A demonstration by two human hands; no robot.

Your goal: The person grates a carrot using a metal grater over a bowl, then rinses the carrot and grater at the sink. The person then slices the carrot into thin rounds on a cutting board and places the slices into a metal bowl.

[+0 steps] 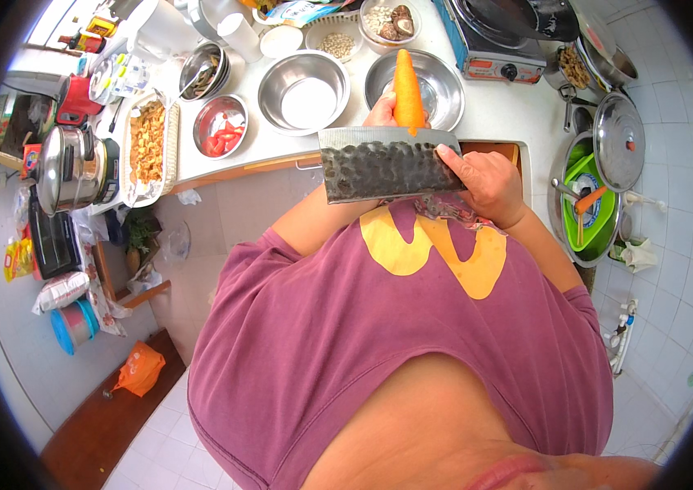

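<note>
My left hand [382, 111] holds a peeled carrot [408, 92] upright by its lower part, with the narrow end up. In my right hand [488, 184] is a wide cleaver with a dark hammered blade [389, 165]; its handle is hidden in my fingers. The blade lies across the view, its edge at the carrot's lower end and covering part of my left hand. Whether it cuts into the carrot I cannot tell. Behind the carrot stands a steel bowl [444, 92]. Another steel bowl [304, 119] is to its left, and a smaller one [199, 125] holds cut red pieces.
Left on the counter sits a white basket [172, 147] of browned food. A portable gas stove [502, 68] stands at the back right. To the right, a green basket [611, 208] lies in a steel basin beside a pot lid [619, 141]. An open drawer or cabinet [499, 149] shows beneath the cleaver.
</note>
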